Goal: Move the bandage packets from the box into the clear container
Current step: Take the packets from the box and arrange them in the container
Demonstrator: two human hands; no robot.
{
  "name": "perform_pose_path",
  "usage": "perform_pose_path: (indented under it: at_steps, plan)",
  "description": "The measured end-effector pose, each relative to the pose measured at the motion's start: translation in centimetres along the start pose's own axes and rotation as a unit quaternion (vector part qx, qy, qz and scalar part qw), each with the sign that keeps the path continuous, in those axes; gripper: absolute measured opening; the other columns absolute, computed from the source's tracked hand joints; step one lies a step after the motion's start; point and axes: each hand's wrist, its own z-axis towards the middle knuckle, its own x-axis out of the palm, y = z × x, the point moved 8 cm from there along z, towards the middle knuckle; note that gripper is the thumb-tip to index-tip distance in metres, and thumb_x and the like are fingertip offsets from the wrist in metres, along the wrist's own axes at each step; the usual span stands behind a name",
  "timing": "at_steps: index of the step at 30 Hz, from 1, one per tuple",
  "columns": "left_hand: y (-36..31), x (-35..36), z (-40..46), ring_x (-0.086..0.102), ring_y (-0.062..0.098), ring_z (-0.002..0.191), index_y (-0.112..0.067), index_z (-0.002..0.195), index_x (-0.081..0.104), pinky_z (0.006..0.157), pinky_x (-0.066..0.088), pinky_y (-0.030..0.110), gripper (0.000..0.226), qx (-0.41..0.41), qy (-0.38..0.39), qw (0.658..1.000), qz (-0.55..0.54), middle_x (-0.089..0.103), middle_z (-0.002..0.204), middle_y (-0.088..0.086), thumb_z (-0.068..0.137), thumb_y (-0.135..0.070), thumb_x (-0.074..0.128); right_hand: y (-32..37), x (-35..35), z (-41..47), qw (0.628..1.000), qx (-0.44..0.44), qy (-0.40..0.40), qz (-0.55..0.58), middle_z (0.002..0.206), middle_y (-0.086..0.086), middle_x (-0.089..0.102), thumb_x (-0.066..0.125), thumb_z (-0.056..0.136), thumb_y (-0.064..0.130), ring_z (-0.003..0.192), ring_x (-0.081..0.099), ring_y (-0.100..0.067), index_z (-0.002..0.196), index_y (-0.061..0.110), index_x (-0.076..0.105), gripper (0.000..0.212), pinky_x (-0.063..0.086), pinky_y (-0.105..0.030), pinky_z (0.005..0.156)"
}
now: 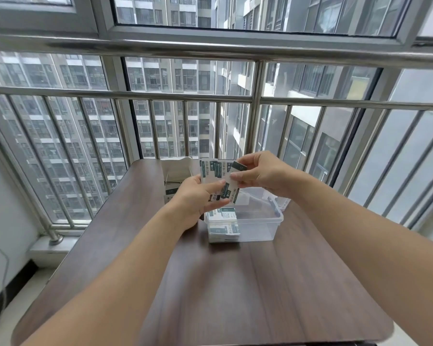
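A fan of white and green bandage packets (214, 172) is held up above the far side of the table. My left hand (194, 201) grips the fan from below, thumb across the front. My right hand (259, 172) pinches one packet (238, 168) at the fan's upper right corner. Below them stands the clear container (260, 221); a stack of packets (223, 222) fills its left end. The white box (176, 171) stands open behind my left hand, and its lower part is hidden.
The dark wood table (210, 283) ends close behind the box. A steel railing (254, 101) and window glass rise right beyond it. The container's lid (284, 202) seems to lie behind the container on the right.
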Motion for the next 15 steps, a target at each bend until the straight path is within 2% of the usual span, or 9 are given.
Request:
perform_pose_path:
  at_steps: [3,5,8,12,15]
  plan:
    - [-0.1,-0.3,-0.1,0.076,0.019,0.090,-0.004,0.115,0.066,0.059,0.060,0.023,0.029,-0.011,0.000,1.000,0.005,0.074,0.113,0.012,0.088,-0.010,0.075,0.4,0.3,0.1,1.000,-0.002,0.008,-0.018,0.109,-0.022,0.072,0.072,0.084,-0.003,0.093,0.075,-0.027,0.112,-0.009,0.066,0.029,0.061,-0.028,0.077]
    - [-0.1,-0.3,-0.1,0.075,0.021,0.096,-0.005,0.117,0.066,0.058,0.060,0.022,0.031,-0.014,0.004,1.000,0.004,0.073,0.116,0.013,0.089,-0.015,0.075,0.7,0.5,0.1,1.000,-0.006,0.004,-0.031,0.110,-0.021,0.071,0.074,0.083,-0.002,0.088,0.075,-0.024,0.115,-0.003,0.065,0.033,0.061,-0.027,0.073]
    - [0.1,-0.1,0.0,0.075,0.020,0.092,-0.005,0.115,0.066,0.060,0.060,0.023,0.028,-0.014,0.017,1.000,-0.005,0.074,0.110,0.012,0.093,-0.023,0.070,0.9,0.6,0.3,0.999,-0.013,-0.004,-0.043,0.110,-0.019,0.070,0.076,0.081,-0.001,0.083,0.074,-0.021,0.119,0.006,0.064,0.040,0.060,-0.026,0.069]
    - [0.6,0.4,-0.1,0.075,0.013,0.078,-0.005,0.117,0.066,0.065,0.064,0.028,0.021,-0.028,0.051,0.998,-0.013,0.072,0.100,0.007,0.099,-0.016,0.062,0.6,0.4,0.5,0.999,-0.018,-0.013,-0.036,0.112,-0.025,0.068,0.076,0.080,-0.004,0.084,0.073,-0.025,0.120,0.000,0.064,0.042,0.061,-0.027,0.069]
    - [1.0,0.2,0.0,0.074,0.009,0.076,-0.005,0.115,0.066,0.067,0.064,0.030,0.018,-0.030,0.043,0.998,-0.022,0.073,0.099,0.005,0.097,-0.008,0.063,0.3,0.0,0.6,0.999,-0.024,-0.022,-0.034,0.106,-0.028,0.066,0.077,0.078,-0.007,0.083,0.073,-0.027,0.116,-0.002,0.067,0.040,0.061,-0.027,0.070]
